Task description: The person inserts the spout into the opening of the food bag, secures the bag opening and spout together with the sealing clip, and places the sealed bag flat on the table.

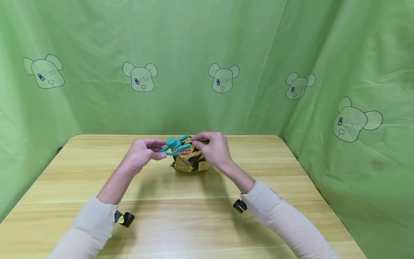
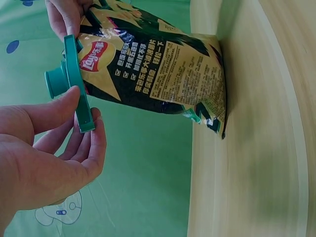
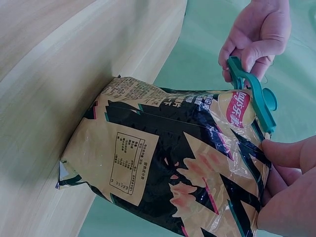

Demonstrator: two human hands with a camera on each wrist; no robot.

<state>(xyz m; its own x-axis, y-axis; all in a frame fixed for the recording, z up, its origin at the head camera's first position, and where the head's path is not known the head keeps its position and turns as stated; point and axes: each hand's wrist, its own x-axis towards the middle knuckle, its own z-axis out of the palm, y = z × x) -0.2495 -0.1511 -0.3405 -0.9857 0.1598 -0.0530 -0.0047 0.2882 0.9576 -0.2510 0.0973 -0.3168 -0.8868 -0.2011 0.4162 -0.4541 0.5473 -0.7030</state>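
A gold and black chip bag (image 1: 192,163) with a red logo stands upright on the table in the head view. My left hand (image 1: 142,153) pinches one end of a teal bag clip (image 1: 173,143) with a round cap, thumb on the near side and fingers behind. The clip's two arms are spread apart in a V at the top of the bag. On the bag's other side, my right hand (image 1: 216,149) grips its top edge between thumb and fingers. Close up in the right wrist view, the clip (image 3: 260,101) lies against the bag's top beside the right thumb.
The wooden table (image 1: 174,223) spreads out around the bag, with its far edge just behind it. Green curtains (image 1: 187,43) printed with bear heads hang behind and at the sides. A black wrist mount (image 1: 127,218) hangs by the left sleeve, another (image 1: 240,205) by the right.
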